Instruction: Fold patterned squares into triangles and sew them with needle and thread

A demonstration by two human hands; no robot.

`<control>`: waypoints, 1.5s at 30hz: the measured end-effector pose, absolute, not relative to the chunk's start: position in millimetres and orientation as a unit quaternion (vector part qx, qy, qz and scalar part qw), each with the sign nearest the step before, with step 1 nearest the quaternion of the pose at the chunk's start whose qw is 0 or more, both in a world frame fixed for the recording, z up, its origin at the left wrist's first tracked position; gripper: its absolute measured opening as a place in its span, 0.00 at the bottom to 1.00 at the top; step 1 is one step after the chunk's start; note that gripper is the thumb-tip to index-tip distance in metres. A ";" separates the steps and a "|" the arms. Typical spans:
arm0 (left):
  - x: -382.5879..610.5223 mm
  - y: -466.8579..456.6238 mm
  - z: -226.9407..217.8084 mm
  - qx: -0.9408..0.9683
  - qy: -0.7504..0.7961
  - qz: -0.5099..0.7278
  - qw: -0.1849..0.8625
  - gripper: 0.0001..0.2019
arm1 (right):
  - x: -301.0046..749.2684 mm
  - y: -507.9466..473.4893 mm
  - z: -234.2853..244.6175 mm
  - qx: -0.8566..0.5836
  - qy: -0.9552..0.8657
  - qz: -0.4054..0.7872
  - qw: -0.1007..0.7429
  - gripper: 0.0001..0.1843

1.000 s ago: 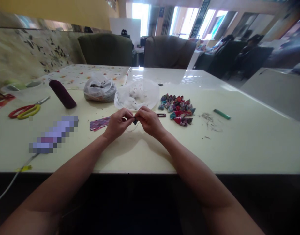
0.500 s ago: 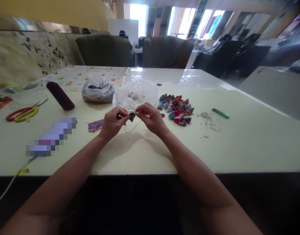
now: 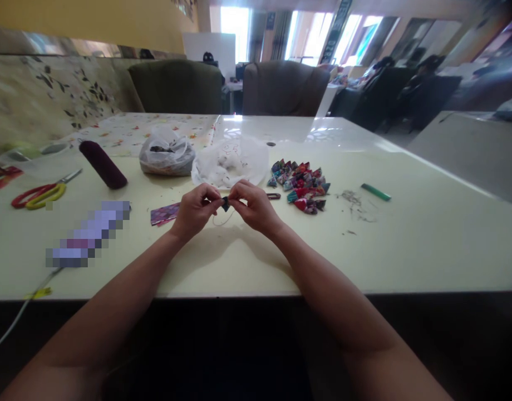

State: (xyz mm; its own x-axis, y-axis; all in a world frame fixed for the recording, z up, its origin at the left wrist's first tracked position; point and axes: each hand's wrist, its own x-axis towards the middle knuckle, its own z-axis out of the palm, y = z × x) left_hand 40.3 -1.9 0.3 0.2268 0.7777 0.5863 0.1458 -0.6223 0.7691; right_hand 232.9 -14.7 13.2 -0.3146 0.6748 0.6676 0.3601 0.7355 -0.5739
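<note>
My left hand and my right hand meet over the middle of the pale table, fingers pinched together on a small dark fabric piece. A thin thread loops down from it onto the table. Just left of my left hand lies a patterned fabric strip. A pile of several small colourful fabric triangles sits to the right of my right hand, with a small dark clip beside it.
Two plastic bags stand behind my hands. A dark maroon roll, red and yellow scissors and a blurred object lie at left. A green stick and thread scraps lie at right. Armchairs stand beyond the table.
Both hands rose a little with the fabric piece half a second ago, the right pulling slightly away, and have now closed together again lower down.
</note>
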 end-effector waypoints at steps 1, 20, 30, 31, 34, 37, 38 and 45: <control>40.4 -1.7 -0.1 0.726 0.326 0.532 0.288 0.08 | 232.2 -15.0 13.0 -0.324 -0.794 0.159 0.490 0.08; 41.5 -4.3 5.4 0.737 0.333 0.506 0.300 0.05 | 229.8 -13.8 8.1 -0.343 -0.779 0.164 0.499 0.10; 40.2 -7.0 10.6 0.731 0.336 0.500 0.320 0.07 | 228.0 -15.8 10.1 -0.340 -0.754 0.223 0.516 0.07; 40.0 -7.0 11.0 0.729 0.337 0.501 0.322 0.07 | 228.6 -15.0 10.2 -0.336 -0.748 0.233 0.522 0.05; 39.8 -6.9 11.2 0.730 0.335 0.499 0.325 0.06 | 230.9 -12.6 10.1 -0.334 -0.749 0.240 0.519 0.04; 40.1 -7.2 10.5 0.741 0.330 0.497 0.309 0.06 | 232.0 -12.3 10.7 -0.349 -0.771 0.223 0.483 0.04; 40.3 -7.3 10.2 0.746 0.327 0.496 0.302 0.06 | 232.1 -12.9 11.2 -0.355 -0.778 0.216 0.472 0.05; 42.7 -8.5 10.1 0.763 0.332 0.483 0.274 0.06 | 231.1 -16.1 14.2 -0.358 -0.793 0.171 0.463 0.09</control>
